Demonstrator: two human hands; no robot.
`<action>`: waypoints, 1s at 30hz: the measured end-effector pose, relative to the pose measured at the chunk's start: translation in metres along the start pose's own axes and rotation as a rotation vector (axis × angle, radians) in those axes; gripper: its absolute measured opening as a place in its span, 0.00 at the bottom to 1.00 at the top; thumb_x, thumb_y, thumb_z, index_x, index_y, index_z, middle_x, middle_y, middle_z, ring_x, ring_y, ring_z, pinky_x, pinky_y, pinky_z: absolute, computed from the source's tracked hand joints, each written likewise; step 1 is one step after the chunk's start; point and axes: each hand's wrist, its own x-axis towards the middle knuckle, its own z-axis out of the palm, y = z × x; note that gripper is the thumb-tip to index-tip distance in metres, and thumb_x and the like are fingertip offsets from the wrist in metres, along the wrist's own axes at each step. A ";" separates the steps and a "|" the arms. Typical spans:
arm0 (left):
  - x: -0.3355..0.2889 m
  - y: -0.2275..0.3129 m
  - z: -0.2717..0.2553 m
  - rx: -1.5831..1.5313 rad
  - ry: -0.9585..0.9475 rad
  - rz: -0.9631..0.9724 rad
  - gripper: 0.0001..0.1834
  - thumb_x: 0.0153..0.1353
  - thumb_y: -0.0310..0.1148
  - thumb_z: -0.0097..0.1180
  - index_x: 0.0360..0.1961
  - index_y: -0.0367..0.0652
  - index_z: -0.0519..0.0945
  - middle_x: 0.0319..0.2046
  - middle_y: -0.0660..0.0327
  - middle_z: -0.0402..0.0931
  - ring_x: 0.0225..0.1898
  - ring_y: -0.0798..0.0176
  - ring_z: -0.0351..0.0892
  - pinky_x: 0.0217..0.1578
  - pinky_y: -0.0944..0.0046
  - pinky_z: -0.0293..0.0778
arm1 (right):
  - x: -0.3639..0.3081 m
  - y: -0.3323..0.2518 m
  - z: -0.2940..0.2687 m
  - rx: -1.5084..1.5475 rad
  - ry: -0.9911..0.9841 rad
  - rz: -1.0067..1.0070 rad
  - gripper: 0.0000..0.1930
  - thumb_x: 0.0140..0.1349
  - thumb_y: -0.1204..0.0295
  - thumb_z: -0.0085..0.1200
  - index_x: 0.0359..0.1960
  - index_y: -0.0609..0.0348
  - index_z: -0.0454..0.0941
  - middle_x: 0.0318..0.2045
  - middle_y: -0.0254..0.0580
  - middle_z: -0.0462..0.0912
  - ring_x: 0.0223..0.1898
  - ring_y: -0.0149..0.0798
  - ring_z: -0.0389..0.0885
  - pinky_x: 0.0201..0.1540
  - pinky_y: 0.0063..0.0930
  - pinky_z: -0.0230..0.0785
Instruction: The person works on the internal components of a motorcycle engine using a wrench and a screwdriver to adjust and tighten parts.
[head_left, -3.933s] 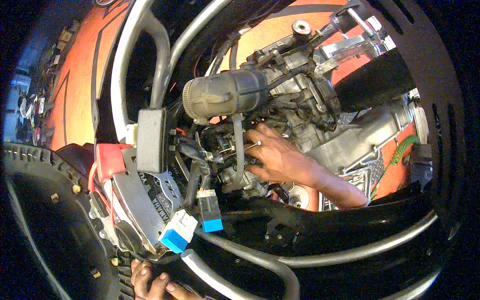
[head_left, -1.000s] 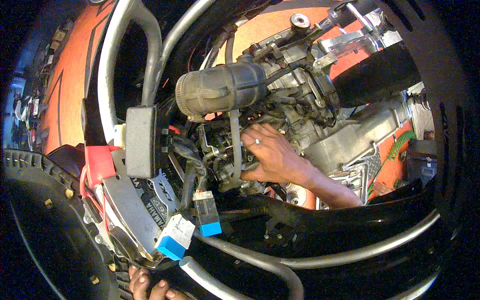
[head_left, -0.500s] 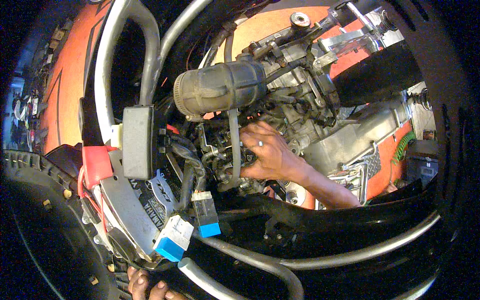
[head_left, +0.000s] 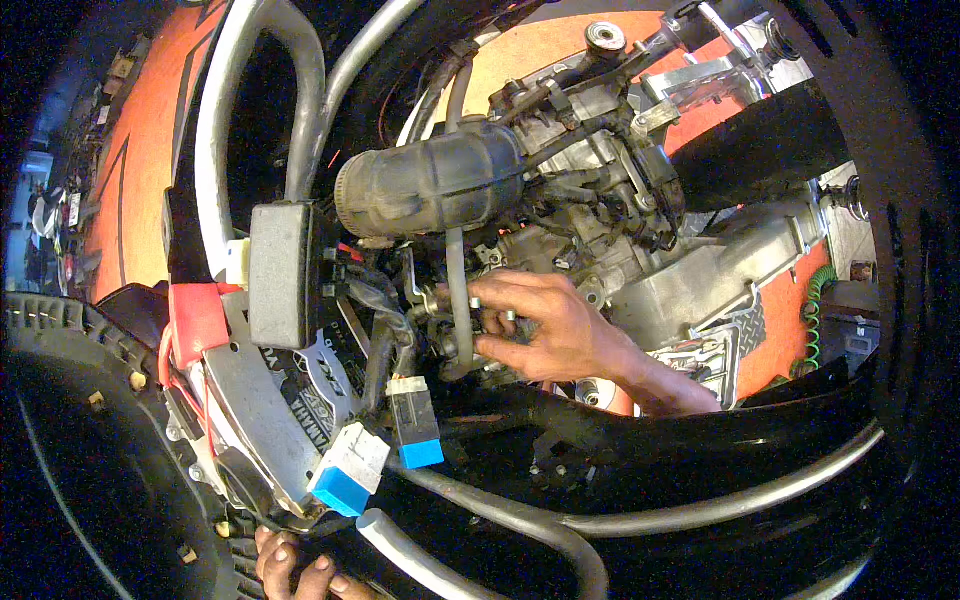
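Fingers bent, my right hand (head_left: 560, 325) reaches in from the right among the engine parts, under the black rubber intake duct (head_left: 430, 185) and beside a grey rubber hose (head_left: 457, 270). Thumb and fingers come close together there; whatever lies between them is hidden. A ring shows on one finger. At the lower edge, only the fingers of my left hand (head_left: 300, 575) are visible, curled over the edge of a black plastic panel (head_left: 110, 450). Behind my right hand lies the dirty metal engine (head_left: 570, 240), inside a black motorcycle body.
A black rectangular box (head_left: 288, 275) and a red terminal cover (head_left: 198, 322) sit left of the duct. Two blue-ended connectors (head_left: 418, 425) hang in front. Silver frame tubes (head_left: 700, 510) curve around the opening. A green coiled hose (head_left: 815, 310) lies at right on the orange floor.
My right hand has moved down, a little away from the duct, and its fingers have drawn in. The duct and hose have shifted slightly left. The left fingers stay at the panel edge.
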 end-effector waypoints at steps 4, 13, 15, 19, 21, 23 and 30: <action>-0.019 -0.014 0.002 0.006 -0.025 -0.055 0.09 0.53 0.31 0.47 0.29 0.36 0.76 0.32 0.52 0.70 0.39 0.53 0.72 0.46 0.47 0.69 | -0.003 0.005 -0.001 0.061 -0.060 0.113 0.19 0.49 0.73 0.60 0.45 0.62 0.76 0.37 0.46 0.81 0.38 0.42 0.81 0.38 0.33 0.73; -0.015 -0.015 -0.016 0.051 -0.107 -0.006 0.09 0.54 0.32 0.47 0.31 0.37 0.75 0.35 0.51 0.69 0.41 0.51 0.71 0.48 0.45 0.67 | -0.021 -0.001 -0.004 0.038 -0.036 0.047 0.12 0.52 0.69 0.60 0.37 0.58 0.76 0.37 0.49 0.80 0.39 0.49 0.81 0.41 0.38 0.73; -0.015 -0.018 -0.019 0.061 -0.125 -0.001 0.09 0.54 0.32 0.46 0.31 0.38 0.75 0.36 0.51 0.69 0.42 0.51 0.71 0.48 0.45 0.67 | -0.027 0.006 -0.001 0.102 -0.093 0.118 0.11 0.54 0.68 0.59 0.36 0.58 0.76 0.34 0.45 0.81 0.33 0.49 0.81 0.36 0.37 0.73; -0.017 -0.025 -0.021 0.060 -0.154 0.001 0.10 0.54 0.33 0.46 0.32 0.38 0.74 0.37 0.50 0.68 0.43 0.50 0.71 0.49 0.44 0.66 | -0.022 0.002 0.004 0.030 -0.011 0.015 0.14 0.54 0.64 0.60 0.39 0.57 0.75 0.32 0.47 0.82 0.33 0.48 0.82 0.35 0.37 0.73; -0.020 -0.028 -0.021 0.062 -0.169 0.001 0.10 0.54 0.33 0.46 0.32 0.38 0.74 0.37 0.50 0.68 0.43 0.50 0.70 0.49 0.44 0.66 | -0.009 -0.010 0.001 0.018 -0.038 0.104 0.16 0.55 0.64 0.59 0.42 0.56 0.74 0.33 0.48 0.82 0.34 0.49 0.81 0.36 0.38 0.73; -0.019 -0.030 -0.029 0.105 -0.200 0.020 0.10 0.55 0.33 0.46 0.33 0.39 0.74 0.38 0.50 0.68 0.44 0.49 0.70 0.50 0.43 0.65 | 0.002 -0.010 0.005 0.011 -0.117 0.171 0.24 0.56 0.64 0.58 0.53 0.56 0.66 0.37 0.51 0.82 0.39 0.55 0.80 0.42 0.43 0.73; -0.018 -0.039 -0.034 0.102 -0.282 0.026 0.10 0.55 0.34 0.46 0.34 0.39 0.73 0.40 0.49 0.67 0.45 0.48 0.70 0.51 0.42 0.64 | 0.028 -0.023 -0.008 -0.008 -0.345 0.292 0.31 0.57 0.62 0.55 0.59 0.63 0.61 0.46 0.61 0.75 0.48 0.59 0.74 0.51 0.45 0.67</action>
